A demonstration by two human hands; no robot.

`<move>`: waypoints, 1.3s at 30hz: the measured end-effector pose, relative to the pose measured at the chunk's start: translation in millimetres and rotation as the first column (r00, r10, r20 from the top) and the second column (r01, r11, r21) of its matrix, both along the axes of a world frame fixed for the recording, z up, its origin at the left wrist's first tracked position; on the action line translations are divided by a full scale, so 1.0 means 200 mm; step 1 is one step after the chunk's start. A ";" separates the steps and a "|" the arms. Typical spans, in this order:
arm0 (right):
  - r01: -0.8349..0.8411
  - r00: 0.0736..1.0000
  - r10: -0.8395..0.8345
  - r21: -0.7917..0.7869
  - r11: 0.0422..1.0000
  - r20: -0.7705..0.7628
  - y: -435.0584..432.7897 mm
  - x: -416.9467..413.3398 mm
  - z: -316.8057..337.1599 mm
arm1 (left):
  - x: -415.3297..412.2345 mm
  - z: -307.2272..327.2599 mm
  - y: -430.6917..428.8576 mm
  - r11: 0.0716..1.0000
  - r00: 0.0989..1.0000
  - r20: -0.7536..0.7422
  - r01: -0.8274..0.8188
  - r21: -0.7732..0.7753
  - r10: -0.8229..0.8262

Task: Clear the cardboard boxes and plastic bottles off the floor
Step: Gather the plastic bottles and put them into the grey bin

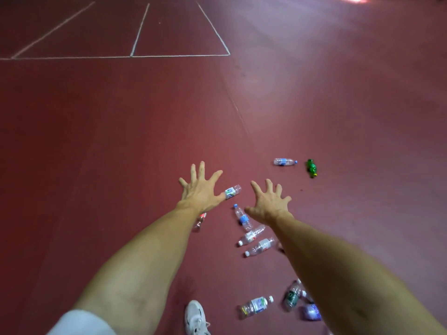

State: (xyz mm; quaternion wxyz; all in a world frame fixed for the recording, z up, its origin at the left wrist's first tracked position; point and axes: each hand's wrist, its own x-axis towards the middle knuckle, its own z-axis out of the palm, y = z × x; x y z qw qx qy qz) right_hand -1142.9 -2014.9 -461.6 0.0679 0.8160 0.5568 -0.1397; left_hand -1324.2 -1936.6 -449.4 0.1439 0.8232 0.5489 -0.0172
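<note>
Plastic bottles (260, 246) lie on the red floor (121, 141) under my arms. My left hand (202, 192) and right hand (269, 205) have fingers (201, 169) spread wide, holding nothing. A blue-label bottle (243, 217) lies between my hands, just beside my right thumb.

Ten bottles lie on the dark red floor (96, 141): nine clear plastic bottles (242, 217), scattered from centre toward five o'clock, and one green plastic bottle (312, 168) at three o'clock. Two bare hands: left hand (200, 189), right hand (268, 204). One white shoe (196, 317) at six o'clock.
</note>
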 end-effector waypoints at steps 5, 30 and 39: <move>0.061 0.998 -0.061 -0.024 0.998 -0.013 0.26 0.09 0.01 | 0.16 0.04 0.32 0.997 0.997 -0.037 0.074 -0.002 -0.074; 0.073 0.993 -0.084 -0.132 0.989 -0.087 1.35 0.81 -0.12 | 0.88 -0.21 1.33 0.978 0.988 0.020 0.152 -0.140 -0.151; 0.161 0.983 -0.173 -0.155 0.975 -0.067 1.62 0.71 -0.58 | 0.81 -0.61 1.76 0.966 0.976 0.033 0.218 -0.137 -0.215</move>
